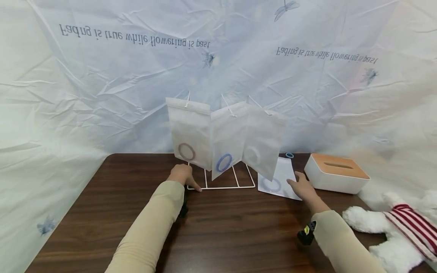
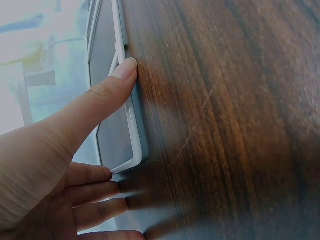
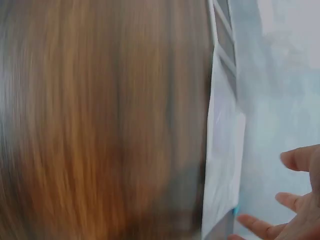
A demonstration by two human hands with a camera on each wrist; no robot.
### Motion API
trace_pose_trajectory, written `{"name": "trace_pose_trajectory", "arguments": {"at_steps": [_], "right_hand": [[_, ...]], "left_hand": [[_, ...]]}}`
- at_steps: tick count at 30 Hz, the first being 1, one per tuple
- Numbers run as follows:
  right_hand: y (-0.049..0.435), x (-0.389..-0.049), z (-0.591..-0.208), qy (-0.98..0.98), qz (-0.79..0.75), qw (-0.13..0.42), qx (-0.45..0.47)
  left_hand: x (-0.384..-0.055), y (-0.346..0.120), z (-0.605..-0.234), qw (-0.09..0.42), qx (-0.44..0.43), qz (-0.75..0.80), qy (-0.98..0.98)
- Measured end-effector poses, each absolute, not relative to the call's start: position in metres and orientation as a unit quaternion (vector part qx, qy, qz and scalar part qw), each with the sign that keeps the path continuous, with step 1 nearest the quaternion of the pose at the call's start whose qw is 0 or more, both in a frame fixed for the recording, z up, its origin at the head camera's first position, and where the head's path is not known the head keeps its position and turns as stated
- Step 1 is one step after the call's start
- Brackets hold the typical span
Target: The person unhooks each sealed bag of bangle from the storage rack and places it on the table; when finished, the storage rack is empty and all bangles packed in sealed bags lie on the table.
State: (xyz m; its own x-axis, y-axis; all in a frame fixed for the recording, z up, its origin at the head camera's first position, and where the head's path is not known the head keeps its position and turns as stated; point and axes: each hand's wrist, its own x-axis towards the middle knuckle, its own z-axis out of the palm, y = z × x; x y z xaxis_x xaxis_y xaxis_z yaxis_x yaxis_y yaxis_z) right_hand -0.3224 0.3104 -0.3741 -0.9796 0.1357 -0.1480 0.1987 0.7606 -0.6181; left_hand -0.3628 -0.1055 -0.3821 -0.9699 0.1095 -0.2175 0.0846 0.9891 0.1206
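My left hand (image 1: 183,177) rests at the front left corner of a white wire rack (image 1: 225,187). In the left wrist view, its straight thumb (image 2: 112,92) touches the front wire and the fingertips lie by the corner. From the rack's hooks hang three translucent white bags, showing a brownish ring (image 1: 186,151), a blue ring (image 1: 223,163) and a whitish ring (image 1: 252,155). Another white bag (image 1: 285,172) lies flat on the table right of the rack, a pale ring (image 1: 272,185) showing through. My right hand (image 1: 304,187) is at this bag's right edge, fingers spread and holding nothing.
A small blue ring (image 1: 289,155) lies behind the flat bag. Right of it stands a white tissue box (image 1: 336,184) with a wood-coloured lid. A white plush toy (image 1: 396,231) in a striped top sits at the right. Fabric sheets surround the dark wooden table (image 1: 225,235).
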Motion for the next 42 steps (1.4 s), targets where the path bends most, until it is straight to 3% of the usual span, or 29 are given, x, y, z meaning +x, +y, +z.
{"name": "trace_pose_trajectory", "arguments": {"at_steps": [11,26,34,42], "right_hand": [[0.247,-0.308,-0.347,0.856,-0.507,-0.084,-0.050],[0.233,-0.309,-0.367,0.876,-0.458,-0.151,0.028],[0.238,-0.289,-0.360,0.863,-0.483,-0.144,0.031],[0.237,-0.265,-0.356,0.827,-0.535,-0.170,0.011]], "left_hand": [[-0.363,-0.103,-0.381,0.116,0.046,0.039,0.991],[-0.366,-0.102,-0.385,0.118,0.039,0.051,0.991],[-0.363,-0.102,-0.381,0.116,0.043,0.046,0.991],[-0.363,-0.103,-0.381,0.117,0.046,0.045,0.991]]}}
